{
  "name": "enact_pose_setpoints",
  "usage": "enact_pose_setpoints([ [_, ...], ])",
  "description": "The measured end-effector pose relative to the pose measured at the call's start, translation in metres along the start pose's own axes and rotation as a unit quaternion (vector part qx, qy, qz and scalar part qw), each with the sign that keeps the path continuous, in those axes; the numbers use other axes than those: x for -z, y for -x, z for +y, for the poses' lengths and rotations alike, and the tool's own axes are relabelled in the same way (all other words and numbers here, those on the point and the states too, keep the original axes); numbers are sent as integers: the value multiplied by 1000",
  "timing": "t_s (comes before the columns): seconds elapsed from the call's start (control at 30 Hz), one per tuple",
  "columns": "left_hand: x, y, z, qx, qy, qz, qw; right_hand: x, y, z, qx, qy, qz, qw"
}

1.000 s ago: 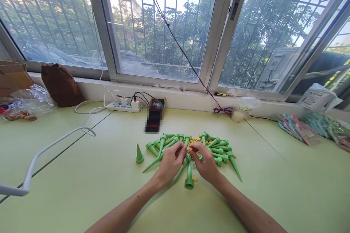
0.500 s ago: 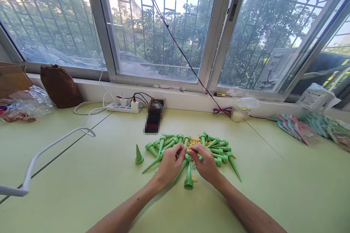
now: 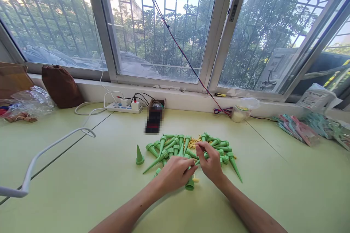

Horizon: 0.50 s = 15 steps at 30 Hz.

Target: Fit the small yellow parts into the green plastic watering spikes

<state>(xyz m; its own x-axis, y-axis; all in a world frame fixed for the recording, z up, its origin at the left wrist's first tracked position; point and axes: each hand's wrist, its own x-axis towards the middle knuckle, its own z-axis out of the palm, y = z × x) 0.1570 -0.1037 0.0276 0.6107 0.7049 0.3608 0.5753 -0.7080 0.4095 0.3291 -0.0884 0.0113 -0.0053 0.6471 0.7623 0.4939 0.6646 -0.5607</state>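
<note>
A heap of green plastic cone spikes (image 3: 175, 145) lies on the pale green table (image 3: 82, 174), with a small pile of yellow bits (image 3: 193, 141) among them. My left hand (image 3: 175, 173) is curled around a green spike (image 3: 189, 183) whose wide end points toward me. My right hand (image 3: 211, 164) is closed in a pinch just beyond it, over the heap, on something too small to make out. One green cone (image 3: 139, 155) stands upright alone, left of the heap.
A blurred dark box (image 3: 154, 119) and a white power strip (image 3: 124, 106) sit by the window sill. A white cable (image 3: 54, 142) loops at left, near a brown pouch (image 3: 61, 85). A small jar (image 3: 239, 113) and coloured packets (image 3: 299, 129) lie at right.
My left hand has drawn back toward me and closed around the spike. My right hand has shifted slightly right and forward over the heap, fingers pinched.
</note>
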Motion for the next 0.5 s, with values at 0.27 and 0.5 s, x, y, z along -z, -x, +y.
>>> enact_pose_setpoints([
  [0.27, -6, 3, -2, -14, -122, -75, 990, -2, 1, 2, -8, 0, -8, 1000],
  [0.5, -3, 2, -1, -27, -121, -103, 987, -1, 2, 4, -15, -7, -26, 1000],
])
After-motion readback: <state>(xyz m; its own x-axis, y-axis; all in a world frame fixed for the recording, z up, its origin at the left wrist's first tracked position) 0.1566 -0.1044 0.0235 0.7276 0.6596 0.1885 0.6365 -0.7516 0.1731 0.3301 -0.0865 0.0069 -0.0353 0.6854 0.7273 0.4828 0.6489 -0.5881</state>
